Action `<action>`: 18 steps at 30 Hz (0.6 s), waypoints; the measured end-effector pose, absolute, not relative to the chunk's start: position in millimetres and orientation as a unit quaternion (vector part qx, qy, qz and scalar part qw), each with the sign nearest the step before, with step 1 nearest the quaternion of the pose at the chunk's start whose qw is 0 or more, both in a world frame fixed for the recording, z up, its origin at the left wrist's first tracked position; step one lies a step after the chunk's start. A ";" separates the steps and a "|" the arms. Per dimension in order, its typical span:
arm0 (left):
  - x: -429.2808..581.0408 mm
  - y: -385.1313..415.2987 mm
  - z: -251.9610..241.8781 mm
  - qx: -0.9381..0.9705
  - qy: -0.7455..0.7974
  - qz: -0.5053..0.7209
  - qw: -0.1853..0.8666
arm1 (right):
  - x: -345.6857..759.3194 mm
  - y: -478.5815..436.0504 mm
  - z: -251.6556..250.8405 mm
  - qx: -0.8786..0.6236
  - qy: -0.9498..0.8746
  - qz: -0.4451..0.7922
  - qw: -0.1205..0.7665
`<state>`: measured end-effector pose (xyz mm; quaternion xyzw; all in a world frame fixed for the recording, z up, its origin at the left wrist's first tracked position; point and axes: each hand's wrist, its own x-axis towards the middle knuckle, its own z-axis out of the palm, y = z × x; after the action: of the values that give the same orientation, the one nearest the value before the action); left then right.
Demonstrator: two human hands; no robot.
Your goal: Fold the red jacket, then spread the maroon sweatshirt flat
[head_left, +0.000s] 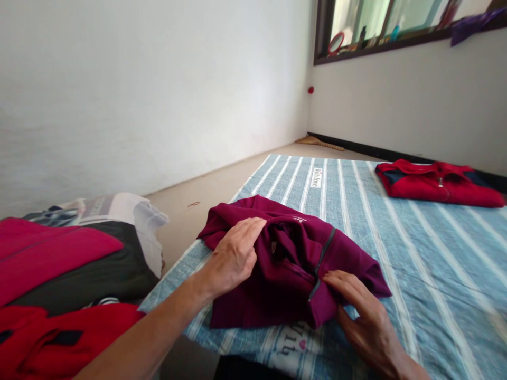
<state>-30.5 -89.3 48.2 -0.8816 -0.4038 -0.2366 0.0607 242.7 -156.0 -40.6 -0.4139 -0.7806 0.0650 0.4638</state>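
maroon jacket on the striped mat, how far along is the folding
Done: one red jacket lies folded at the far side of the striped mat. In hand: the maroon jacket is bunched, partly folded, left hand flat on it, right hand at its hem. Left: the pile of clothes beside the mat looks unfolded.

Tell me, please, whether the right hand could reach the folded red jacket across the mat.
Probably, with a stretch: only bare mat lies between the right hand, on the maroon garment, and the red jacket.
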 end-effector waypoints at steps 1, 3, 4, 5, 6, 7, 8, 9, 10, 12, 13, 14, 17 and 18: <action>-27.0 -97.1 53.1 -0.881 -0.396 -0.249 0.072 | 242.7 -156.2 -39.9 -0.415 -0.777 0.077 0.466; -19.2 -111.5 62.6 -0.891 -0.364 -0.262 0.072 | 242.2 -156.8 -37.9 -0.419 -0.770 0.103 0.470; -15.3 -117.0 66.1 -0.902 -0.342 -0.258 0.057 | 242.1 -157.1 -36.9 -0.423 -0.764 0.117 0.473; -11.7 -120.7 68.5 -0.914 -0.321 -0.245 0.037 | 242.0 -157.3 -36.1 -0.427 -0.757 0.129 0.477; -8.7 -122.4 69.6 -0.925 -0.304 -0.226 0.017 | 242.2 -157.6 -35.7 -0.432 -0.749 0.142 0.482; -6.2 -122.0 69.3 -0.934 -0.294 -0.204 0.003 | 242.6 -157.9 -35.6 -0.438 -0.741 0.155 0.485; -4.3 -119.7 67.9 -0.940 -0.289 -0.183 -0.005 | 243.2 -158.2 -35.8 -0.442 -0.735 0.167 0.486; -2.8 -115.9 65.5 -0.944 -0.287 -0.164 -0.006 | 244.0 -158.6 -36.3 -0.445 -0.730 0.179 0.487; -1.8 -111.1 62.6 -0.947 -0.284 -0.151 -0.003 | 245.0 -159.2 -36.9 -0.447 -0.725 0.191 0.487; -0.2 -101.0 56.7 -0.952 -0.272 -0.139 0.006 | 246.9 -160.3 -38.1 -0.449 -0.718 0.212 0.487; 0.5 -96.5 54.2 -0.954 -0.268 -0.138 0.010 | 247.6 -160.8 -38.4 -0.450 -0.714 0.219 0.490; 1.3 -92.9 52.2 -0.954 -0.264 -0.140 0.014 | 248.1 -161.2 -38.6 -0.450 -0.709 0.223 0.494; 3.4 -87.4 49.1 -0.955 -0.260 -0.143 0.023 | 248.1 -161.2 -38.0 -0.448 -0.702 0.219 0.509; 4.0 -86.9 48.7 -0.955 -0.258 -0.143 0.025 | 248.0 -160.9 -37.3 -0.447 -0.702 0.216 0.511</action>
<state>4.0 -86.9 48.7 -0.9551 -0.2582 -0.1432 0.0246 248.0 -160.9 -37.3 -0.4469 -0.7018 0.2156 0.5112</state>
